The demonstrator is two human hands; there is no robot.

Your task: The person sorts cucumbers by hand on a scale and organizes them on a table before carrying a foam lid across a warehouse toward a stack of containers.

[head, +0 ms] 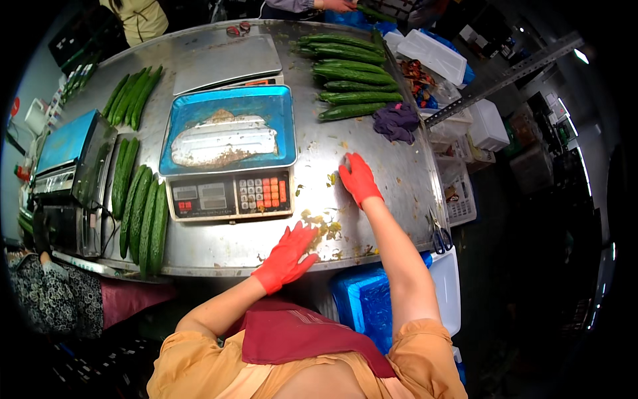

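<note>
My left hand (pixel 287 257), in a red rubber glove, rests near the front edge of the metal table (pixel 224 252), fingertips at a scatter of yellow-green plant scraps (pixel 326 228). It holds nothing that I can see, and its thumb stands apart. My right hand (pixel 360 180), gloved alike, lies on the tabletop farther back, fingers somewhat spread and nothing visible in it. Left of both hands is a digital scale (pixel 229 195) with a blue-rimmed metal tray (pixel 287 124) on top. Several cucumbers (pixel 356 75) lie in a row behind my right hand, beside a crumpled purple cloth (pixel 396 122).
More cucumbers (pixel 144 219) lie left of the scale, near another machine (pixel 75 154). Blue-handled scissors (pixel 439 234) lie at the right edge. A blue-lined box (pixel 366 304) stands below the front edge. Other people are at the left and far sides; red-handled snips (pixel 238 29) lie far back.
</note>
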